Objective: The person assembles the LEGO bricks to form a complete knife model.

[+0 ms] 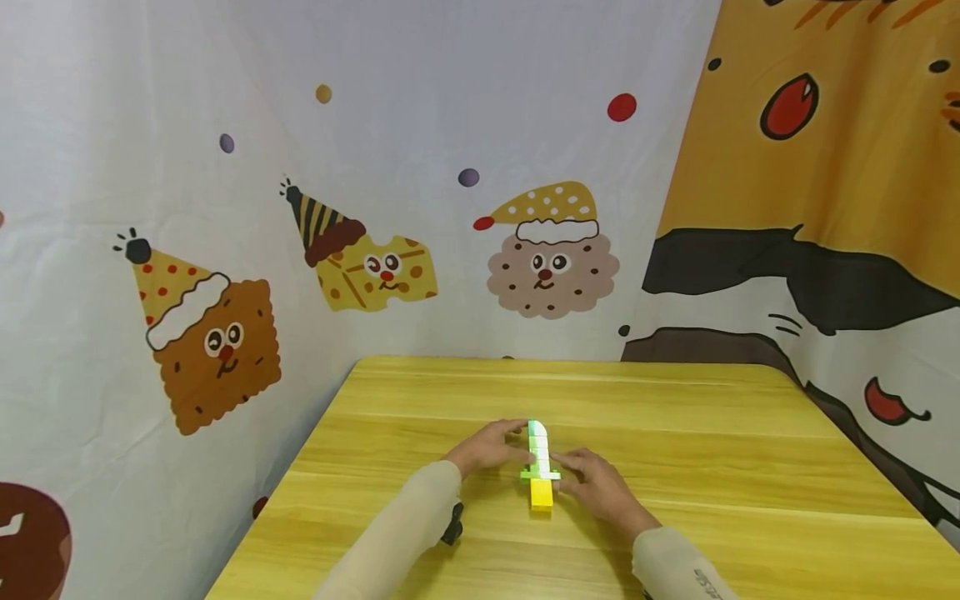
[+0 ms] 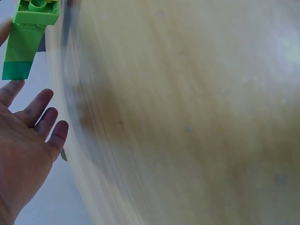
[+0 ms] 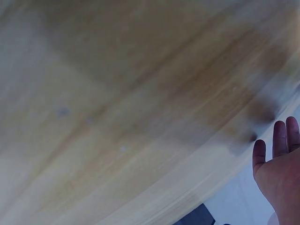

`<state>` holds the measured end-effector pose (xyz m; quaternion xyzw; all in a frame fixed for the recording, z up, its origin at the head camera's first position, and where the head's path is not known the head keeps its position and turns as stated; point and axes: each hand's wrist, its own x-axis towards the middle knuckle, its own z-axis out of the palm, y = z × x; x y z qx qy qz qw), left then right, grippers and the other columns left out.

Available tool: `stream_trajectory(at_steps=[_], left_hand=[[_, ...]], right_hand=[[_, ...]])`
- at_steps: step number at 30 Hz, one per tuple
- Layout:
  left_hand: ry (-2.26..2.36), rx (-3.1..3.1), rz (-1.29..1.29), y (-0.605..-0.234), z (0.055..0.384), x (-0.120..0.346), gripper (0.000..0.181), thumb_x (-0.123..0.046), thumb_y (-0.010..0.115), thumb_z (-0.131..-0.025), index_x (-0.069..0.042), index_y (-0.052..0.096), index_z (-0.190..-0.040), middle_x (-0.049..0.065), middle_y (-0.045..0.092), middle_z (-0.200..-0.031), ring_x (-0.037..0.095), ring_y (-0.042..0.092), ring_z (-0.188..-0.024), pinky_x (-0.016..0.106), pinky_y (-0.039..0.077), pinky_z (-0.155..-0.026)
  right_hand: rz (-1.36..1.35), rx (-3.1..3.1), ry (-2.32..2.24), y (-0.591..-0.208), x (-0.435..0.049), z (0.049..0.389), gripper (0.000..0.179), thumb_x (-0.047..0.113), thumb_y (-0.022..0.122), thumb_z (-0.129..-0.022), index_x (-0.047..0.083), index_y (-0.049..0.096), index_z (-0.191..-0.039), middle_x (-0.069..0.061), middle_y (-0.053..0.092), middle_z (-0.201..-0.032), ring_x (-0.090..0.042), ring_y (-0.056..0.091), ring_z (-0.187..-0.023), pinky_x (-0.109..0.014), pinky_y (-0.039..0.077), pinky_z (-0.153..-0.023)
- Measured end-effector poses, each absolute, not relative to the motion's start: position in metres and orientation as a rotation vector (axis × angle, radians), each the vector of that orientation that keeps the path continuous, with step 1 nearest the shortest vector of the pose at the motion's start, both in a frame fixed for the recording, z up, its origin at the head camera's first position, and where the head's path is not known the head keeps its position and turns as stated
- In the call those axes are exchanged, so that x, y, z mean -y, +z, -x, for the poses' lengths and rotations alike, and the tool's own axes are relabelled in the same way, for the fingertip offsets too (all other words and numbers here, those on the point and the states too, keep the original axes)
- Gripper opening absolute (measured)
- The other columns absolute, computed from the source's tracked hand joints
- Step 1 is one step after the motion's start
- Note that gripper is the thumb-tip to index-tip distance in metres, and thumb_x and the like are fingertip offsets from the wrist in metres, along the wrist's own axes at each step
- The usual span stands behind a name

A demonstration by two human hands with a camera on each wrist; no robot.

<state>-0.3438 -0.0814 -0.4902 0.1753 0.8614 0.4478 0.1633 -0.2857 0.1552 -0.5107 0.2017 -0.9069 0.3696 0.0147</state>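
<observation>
A toy sword of building blocks [image 1: 540, 454] points away from me, with a pale green blade, a bright green crosspiece and a yellow handle. My left hand [image 1: 491, 447] holds it along the left of the blade, thumb against the side and index fingertip at the teal end. In the left wrist view, the underside of the green blocks [image 2: 24, 40] shows and the other fingers [image 2: 36, 108] are spread apart. On the opposite side my right hand [image 1: 598, 486] has its fingertips right at the blade and crosspiece. Its fingers [image 3: 280, 138] look nearly straight in the right wrist view.
Below the hands lies a yellow wood-grain table [image 1: 420, 392]. A white cloth [image 1: 420, 125] printed with party-hat cookies and cheese hangs behind it, and an orange-and-black printed part [image 1: 750, 192] hangs at the right. A dark wrist strap [image 1: 453, 525] shows under the left sleeve.
</observation>
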Motion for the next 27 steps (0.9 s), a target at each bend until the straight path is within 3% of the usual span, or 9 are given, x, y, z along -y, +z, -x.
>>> stream_trajectory(at_steps=[13,20,27], left_hand=[[1.145,-2.51,-0.531,-0.494,0.344,0.083,0.074,-0.046,0.073,-0.088,-0.02,0.044,-0.151,0.012,0.036,-0.156,0.036,0.033,-0.142,0.06,0.03,-0.109],[1.021,-2.603,-0.531,-0.499,0.344,0.084,0.073,-0.049,0.072,-0.087,-0.019,0.046,-0.15,0.017,0.029,-0.158,0.037,0.026,-0.144,0.063,0.027,-0.108],[1.043,-2.597,-0.527,-0.5,0.343,0.084,0.073,-0.051,0.071,-0.088,-0.019,0.046,-0.15,0.015,0.034,-0.156,0.036,0.031,-0.142,0.061,0.03,-0.108]], right_hand=[[-0.705,2.828,1.095,-0.516,-0.156,0.285,0.049,0.03,0.074,-0.089,0.014,0.064,-0.134,-0.01,0.062,-0.123,-0.032,0.058,-0.109,-0.056,0.049,-0.088],[-0.66,2.857,1.009,-0.519,-0.154,0.285,0.051,0.035,0.075,-0.087,0.017,0.065,-0.133,-0.007,0.062,-0.125,-0.035,0.054,-0.117,-0.069,0.033,-0.098],[-0.671,2.869,1.037,-0.518,-0.157,0.283,0.054,0.039,0.077,-0.085,0.015,0.066,-0.132,-0.008,0.061,-0.125,-0.036,0.054,-0.117,-0.064,0.04,-0.096]])
